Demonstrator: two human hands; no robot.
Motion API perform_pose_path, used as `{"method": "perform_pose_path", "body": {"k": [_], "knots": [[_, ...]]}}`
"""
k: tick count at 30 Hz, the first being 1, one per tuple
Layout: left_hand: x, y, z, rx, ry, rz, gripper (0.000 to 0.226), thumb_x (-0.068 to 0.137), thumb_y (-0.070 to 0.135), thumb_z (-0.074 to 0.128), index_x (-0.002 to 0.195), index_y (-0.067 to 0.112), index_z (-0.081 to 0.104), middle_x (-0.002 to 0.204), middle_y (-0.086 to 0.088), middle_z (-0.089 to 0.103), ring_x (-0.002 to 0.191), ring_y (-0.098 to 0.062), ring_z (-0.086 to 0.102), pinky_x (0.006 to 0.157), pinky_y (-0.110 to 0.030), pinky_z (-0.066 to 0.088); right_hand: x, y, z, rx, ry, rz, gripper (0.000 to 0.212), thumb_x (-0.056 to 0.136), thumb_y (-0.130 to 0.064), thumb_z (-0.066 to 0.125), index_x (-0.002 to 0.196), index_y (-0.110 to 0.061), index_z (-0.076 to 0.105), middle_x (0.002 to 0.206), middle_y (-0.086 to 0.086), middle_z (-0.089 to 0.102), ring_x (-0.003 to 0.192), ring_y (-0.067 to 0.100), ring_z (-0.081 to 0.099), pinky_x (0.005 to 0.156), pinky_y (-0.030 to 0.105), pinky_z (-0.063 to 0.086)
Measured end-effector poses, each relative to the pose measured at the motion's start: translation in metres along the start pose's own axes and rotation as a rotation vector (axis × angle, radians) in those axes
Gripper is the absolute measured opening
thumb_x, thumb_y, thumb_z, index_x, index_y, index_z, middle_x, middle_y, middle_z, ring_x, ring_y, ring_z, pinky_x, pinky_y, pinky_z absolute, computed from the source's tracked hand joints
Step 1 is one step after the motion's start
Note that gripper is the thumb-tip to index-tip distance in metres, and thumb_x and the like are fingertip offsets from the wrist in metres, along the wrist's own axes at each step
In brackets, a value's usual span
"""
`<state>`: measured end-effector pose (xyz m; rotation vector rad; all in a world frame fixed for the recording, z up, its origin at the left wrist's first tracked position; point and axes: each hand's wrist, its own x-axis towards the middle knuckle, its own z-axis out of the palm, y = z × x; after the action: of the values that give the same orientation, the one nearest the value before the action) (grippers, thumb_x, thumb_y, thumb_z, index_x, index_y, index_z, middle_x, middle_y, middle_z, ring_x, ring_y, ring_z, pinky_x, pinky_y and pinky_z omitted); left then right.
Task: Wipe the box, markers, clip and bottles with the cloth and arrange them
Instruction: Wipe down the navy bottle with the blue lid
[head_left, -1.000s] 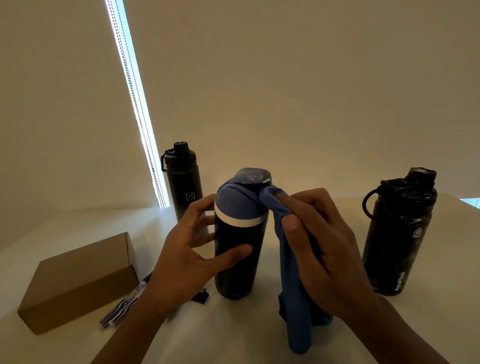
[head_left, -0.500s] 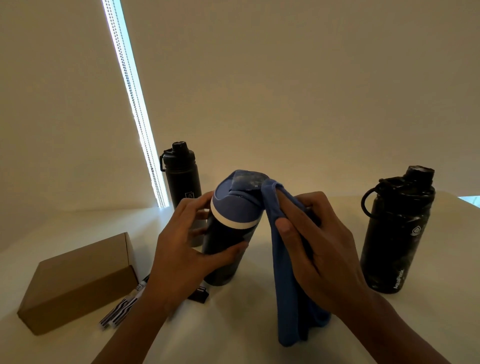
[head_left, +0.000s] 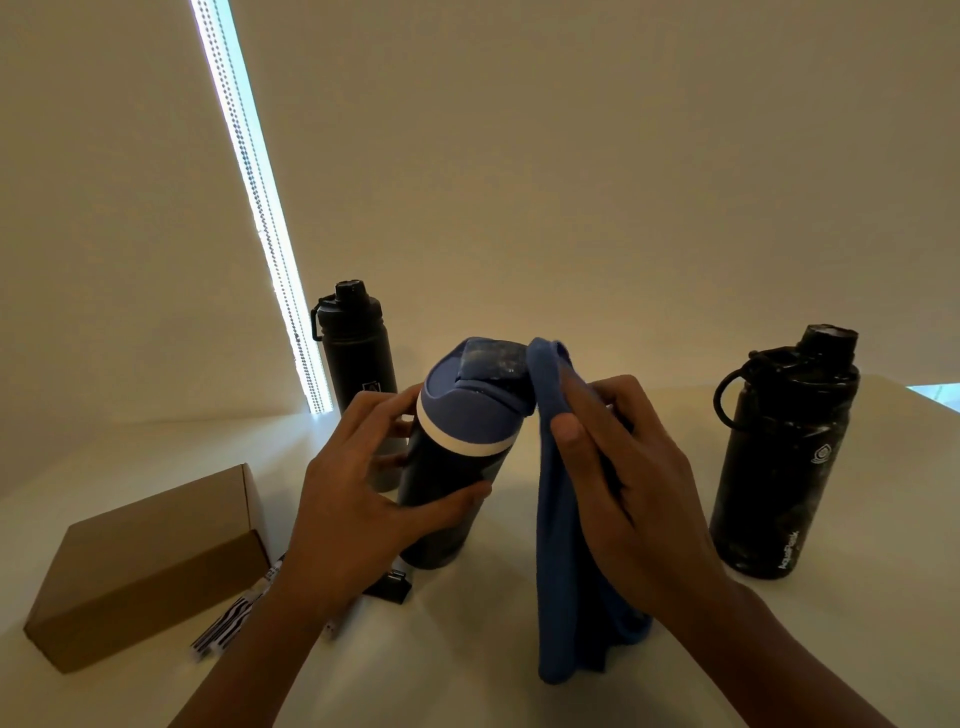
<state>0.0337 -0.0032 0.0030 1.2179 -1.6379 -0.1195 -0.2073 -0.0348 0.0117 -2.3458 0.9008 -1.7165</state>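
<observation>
At far left I see the box on the surface, with markers just beside its near right corner and a black clip near them. 1 slim bottle stands upright behind. My left hand grips the tilted blue-lidded bottle. My right hand pinches the cloth, its top fold against that lid. 1 wide bottle stands upright, well apart, at right.

Markers and clip partly behind the left hand, base of the rear bottle behind its fingers.
</observation>
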Motion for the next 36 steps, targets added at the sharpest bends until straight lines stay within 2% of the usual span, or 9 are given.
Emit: {"method": "perform_pose_path", "body": {"k": [3, 9, 14, 18, 21, 24, 27, 31, 36], "knots": [[-0.001, 0.002, 0.000, -0.001, 0.001, 0.043, 0.091, 0.063, 0.062, 0.087, 0.140, 0.027, 0.055, 0.131, 0.019, 0.060, 0.120, -0.005, 0.062, 0.093, -0.032, 0.062, 0.005, 0.008, -0.005, 0.020, 0.057, 0.044, 0.023, 0.109, -0.036, 0.040, 0.116, -0.021, 0.056, 0.104, -0.012, 0.048, 0.082, 0.010, 0.060, 0.064, 0.018, 0.046], [0.000, 0.005, 0.002, 0.018, -0.004, 0.047, 0.090, 0.062, 0.069, 0.083, 0.142, 0.044, 0.048, 0.129, 0.023, 0.065, 0.118, 0.003, 0.063, 0.094, -0.012, 0.054, 0.002, 0.003, -0.009, -0.043, 0.025, -0.100, 0.040, 0.109, -0.040, 0.039, 0.133, -0.014, 0.058, 0.111, -0.006, 0.052, 0.085, 0.013, 0.059, 0.068, 0.020, 0.048], [-0.001, 0.001, 0.002, 0.009, -0.023, 0.024, 0.093, 0.060, 0.071, 0.083, 0.142, 0.046, 0.047, 0.128, 0.020, 0.069, 0.116, -0.003, 0.067, 0.099, -0.031, 0.057, 0.005, 0.010, -0.015, -0.033, 0.053, -0.042, 0.042, 0.108, -0.038, 0.042, 0.119, -0.004, 0.065, 0.106, -0.006, 0.052, 0.081, 0.010, 0.059, 0.068, 0.016, 0.046], [0.000, 0.004, 0.002, 0.032, -0.020, 0.058, 0.089, 0.063, 0.070, 0.081, 0.142, 0.054, 0.044, 0.128, 0.025, 0.067, 0.117, 0.004, 0.065, 0.099, -0.018, 0.054, 0.001, 0.008, -0.019, -0.092, 0.013, -0.118, 0.044, 0.108, -0.037, 0.042, 0.125, -0.004, 0.065, 0.110, -0.002, 0.053, 0.080, 0.012, 0.058, 0.069, 0.020, 0.047], [-0.001, -0.001, 0.004, 0.047, -0.045, 0.063, 0.091, 0.064, 0.067, 0.082, 0.145, 0.042, 0.049, 0.130, 0.019, 0.068, 0.119, -0.004, 0.066, 0.103, -0.038, 0.056, 0.003, 0.011, -0.021, -0.109, 0.014, -0.068, 0.043, 0.109, -0.038, 0.039, 0.128, -0.009, 0.064, 0.111, -0.003, 0.051, 0.078, 0.013, 0.058, 0.064, 0.024, 0.048], [-0.001, -0.002, 0.005, 0.086, -0.059, 0.058, 0.097, 0.064, 0.066, 0.082, 0.147, 0.026, 0.053, 0.132, 0.008, 0.069, 0.119, -0.015, 0.068, 0.103, -0.051, 0.056, 0.001, 0.005, -0.021, -0.151, -0.009, -0.156, 0.043, 0.109, -0.038, 0.042, 0.141, -0.015, 0.059, 0.114, 0.001, 0.051, 0.078, 0.011, 0.054, 0.066, 0.024, 0.048], [-0.001, -0.002, 0.003, 0.085, -0.061, 0.061, 0.097, 0.065, 0.065, 0.082, 0.148, 0.023, 0.052, 0.133, 0.008, 0.069, 0.120, -0.015, 0.068, 0.103, -0.051, 0.056, -0.001, 0.005, -0.020, -0.216, -0.047, -0.223, 0.044, 0.108, -0.040, 0.044, 0.143, -0.016, 0.059, 0.116, 0.002, 0.051, 0.081, 0.006, 0.050, 0.071, 0.018, 0.045], [-0.001, 0.000, 0.002, 0.095, -0.074, 0.065, 0.093, 0.068, 0.064, 0.081, 0.148, 0.026, 0.052, 0.133, 0.011, 0.068, 0.121, -0.012, 0.066, 0.105, -0.048, 0.056, 0.000, 0.010, -0.020, -0.212, -0.021, -0.131, 0.048, 0.108, -0.043, 0.040, 0.132, -0.008, 0.064, 0.112, -0.003, 0.048, 0.075, 0.004, 0.048, 0.067, 0.017, 0.043], [0.000, -0.002, -0.003, 0.083, -0.099, 0.068, 0.095, 0.067, 0.062, 0.083, 0.148, 0.024, 0.051, 0.135, 0.011, 0.067, 0.122, -0.013, 0.066, 0.105, -0.048, 0.055, -0.007, 0.006, -0.024, -0.240, -0.084, -0.252, 0.045, 0.108, -0.040, 0.046, 0.145, -0.017, 0.057, 0.117, 0.000, 0.048, 0.078, 0.008, 0.052, 0.067, 0.022, 0.048]]}}
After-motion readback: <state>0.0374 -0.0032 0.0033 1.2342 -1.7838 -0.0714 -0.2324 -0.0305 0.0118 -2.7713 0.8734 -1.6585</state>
